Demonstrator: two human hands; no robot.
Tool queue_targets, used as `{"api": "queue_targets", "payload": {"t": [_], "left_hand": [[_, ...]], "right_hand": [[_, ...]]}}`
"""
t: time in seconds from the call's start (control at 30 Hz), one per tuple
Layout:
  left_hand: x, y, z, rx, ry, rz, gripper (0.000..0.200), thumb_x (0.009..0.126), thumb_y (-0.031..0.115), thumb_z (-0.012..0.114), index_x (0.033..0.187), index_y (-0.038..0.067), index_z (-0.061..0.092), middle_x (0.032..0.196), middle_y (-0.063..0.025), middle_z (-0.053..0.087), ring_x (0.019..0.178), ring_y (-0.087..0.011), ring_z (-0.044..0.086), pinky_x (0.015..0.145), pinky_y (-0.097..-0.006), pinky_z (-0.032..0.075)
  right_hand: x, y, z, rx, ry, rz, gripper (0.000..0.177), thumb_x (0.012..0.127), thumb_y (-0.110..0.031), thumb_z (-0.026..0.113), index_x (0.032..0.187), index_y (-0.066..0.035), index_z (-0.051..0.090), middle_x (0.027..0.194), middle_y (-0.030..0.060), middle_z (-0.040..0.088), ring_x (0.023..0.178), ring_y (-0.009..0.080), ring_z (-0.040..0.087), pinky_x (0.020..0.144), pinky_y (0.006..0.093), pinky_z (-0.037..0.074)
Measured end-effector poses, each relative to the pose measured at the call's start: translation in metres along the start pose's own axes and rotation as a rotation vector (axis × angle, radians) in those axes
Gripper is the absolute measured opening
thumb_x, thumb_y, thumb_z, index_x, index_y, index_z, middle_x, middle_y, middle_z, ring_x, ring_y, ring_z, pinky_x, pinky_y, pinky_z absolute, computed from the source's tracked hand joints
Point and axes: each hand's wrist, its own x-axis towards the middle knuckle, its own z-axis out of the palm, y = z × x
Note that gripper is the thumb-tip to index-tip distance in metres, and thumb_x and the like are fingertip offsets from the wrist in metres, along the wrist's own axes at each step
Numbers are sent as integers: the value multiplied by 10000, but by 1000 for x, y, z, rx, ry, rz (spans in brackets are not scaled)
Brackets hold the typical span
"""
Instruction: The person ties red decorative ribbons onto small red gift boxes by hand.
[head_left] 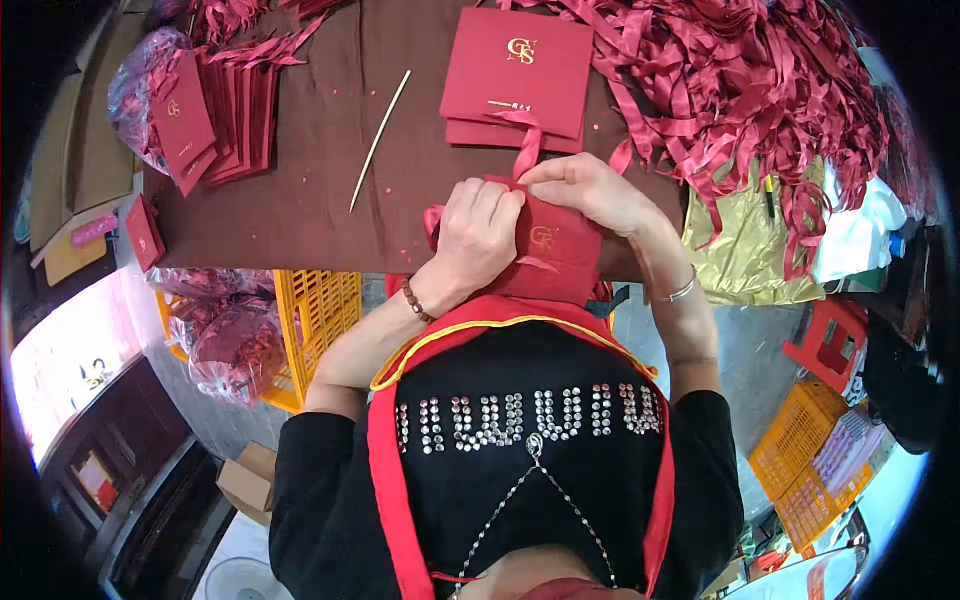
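A red pouch with gold lettering [560, 240] lies at the table's near edge against my body. My left hand [478, 228] is closed at the pouch's upper left, its fingers curled; what is inside them is hidden. My right hand [590, 192] pinches at the pouch's top edge, where a red ribbon [530, 150] runs upward between the hands. Just beyond them, more red pouches [517, 70] lie stacked flat, the top one showing gold letters.
A large heap of red ribbons [740, 90] covers the back right, beside gold plastic [740, 245]. A thin stick [381, 140] lies left of centre. Standing red pouches [240, 120] fill the back left. Yellow crates [318, 320] stand below the table.
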Motion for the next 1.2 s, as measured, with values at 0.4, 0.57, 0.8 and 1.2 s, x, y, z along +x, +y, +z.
{"api": "queue_targets", "payload": {"t": [0.4,0.57,0.8,1.2], "left_hand": [[10,4,-15,-233,-25,-249,264,744,11,658,997,72,616,767,-71,585,741,-261,556,691,-375,432],[25,0,-35,-309,-144,-323,149,807,72,630,954,50,630,811,-90,620,794,-251,598,711,-351,456],[59,-55,-40,-646,-754,-483,154,857,140,576,891,4,640,903,-96,597,844,-199,581,762,-312,453],[91,-67,-21,-770,-1221,-177,290,769,187,559,944,-33,631,900,-61,620,867,-145,562,777,-284,427]], "right_hand": [[0,4,6,-101,52,-46,262,912,-102,516,1117,41,594,1016,50,641,944,95,557,863,251,434],[-6,-5,11,-277,125,-122,265,893,-135,527,1097,16,601,971,99,654,909,146,596,819,281,455],[-19,-31,27,-496,213,-158,218,830,-161,615,989,-22,560,882,146,668,791,227,657,708,316,469],[-29,-32,36,-641,281,-204,205,815,-147,648,975,-49,565,874,143,661,871,308,652,706,365,491]]}}
